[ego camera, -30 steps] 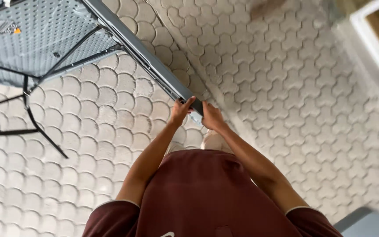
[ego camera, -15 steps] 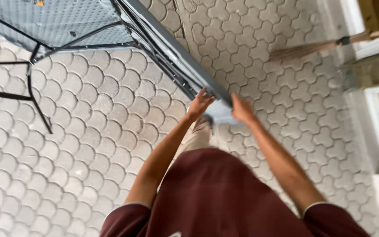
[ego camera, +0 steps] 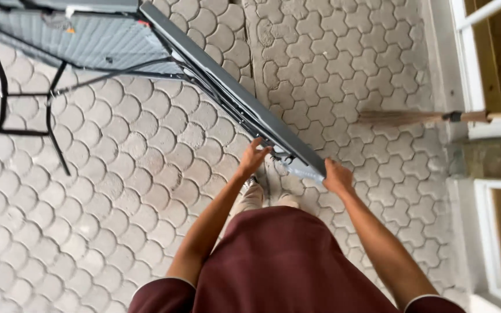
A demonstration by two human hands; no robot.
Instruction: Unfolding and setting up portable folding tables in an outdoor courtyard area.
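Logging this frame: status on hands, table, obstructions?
Left hand and right hand grip the folding table at its near end. Table tilted, legs out. Broom lies beyond, apart.

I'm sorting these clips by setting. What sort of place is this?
Most likely an outdoor patio or yard beside a building. The ground is interlocking paving stones, a broom lies by a white-framed doorway, and both hands, left hand and right hand, grip a grey folding table.
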